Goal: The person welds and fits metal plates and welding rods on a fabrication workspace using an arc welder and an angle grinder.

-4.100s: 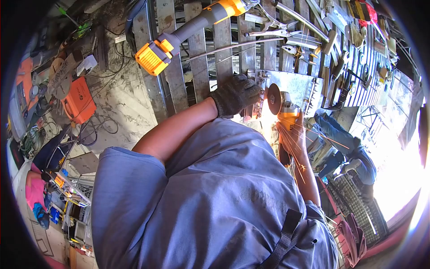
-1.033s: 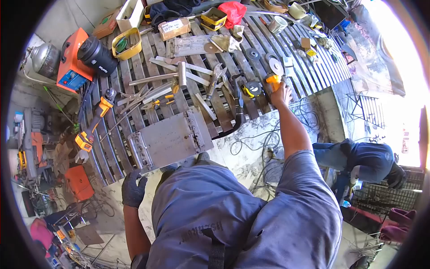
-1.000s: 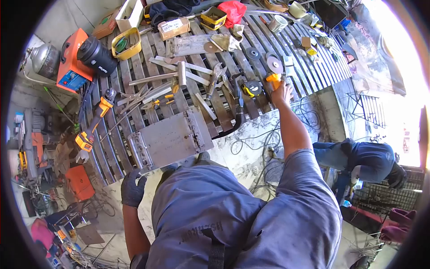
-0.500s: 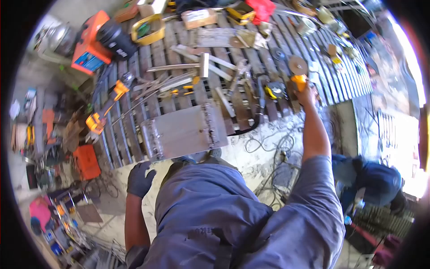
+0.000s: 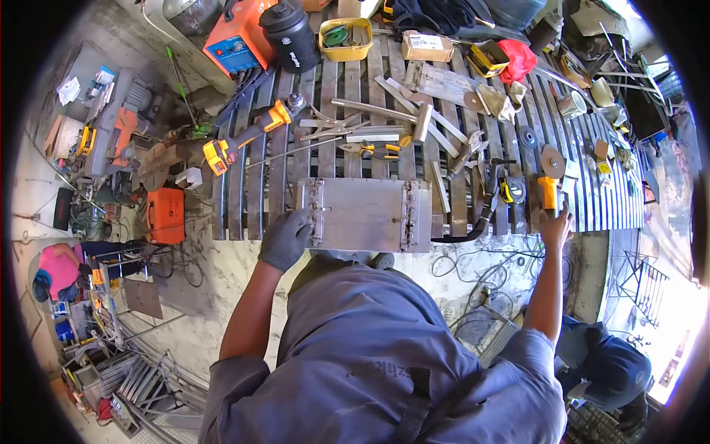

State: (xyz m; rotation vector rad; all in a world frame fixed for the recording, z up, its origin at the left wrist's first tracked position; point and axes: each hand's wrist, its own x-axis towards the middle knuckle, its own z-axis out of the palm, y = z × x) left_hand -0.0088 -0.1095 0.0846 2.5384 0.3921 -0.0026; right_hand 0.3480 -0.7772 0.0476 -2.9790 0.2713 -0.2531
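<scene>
My left hand (image 5: 287, 240), in a dark glove, is at the near left corner of a flat metal plate (image 5: 362, 214). Its fingers lie against the plate's edge, with the thumb a little apart. Weld-marked strips run along both sides of the plate, which rests on the slatted bench (image 5: 251, 211). Out to the right, my bare right hand (image 5: 556, 226) is closed around the yellow angle grinder (image 5: 548, 194). A brown disc (image 5: 552, 161) shows at the grinder's far end; the hand hides its rear part. A tape measure (image 5: 512, 190) lies left of the grinder.
Behind the plate lie a hammer (image 5: 423, 122), pliers (image 5: 377, 151) and another yellow grinder (image 5: 251, 137). An orange welding machine (image 5: 238, 44) and black jug (image 5: 291, 37) stand back left. Cables (image 5: 481, 288) cover the floor. A person (image 5: 610, 362) crouches at right; another (image 5: 61, 270) is far left.
My left hand has moved up from beside my body to the plate's corner. The view has shifted, and my right hand still grips the grinder at the bench's right side.
</scene>
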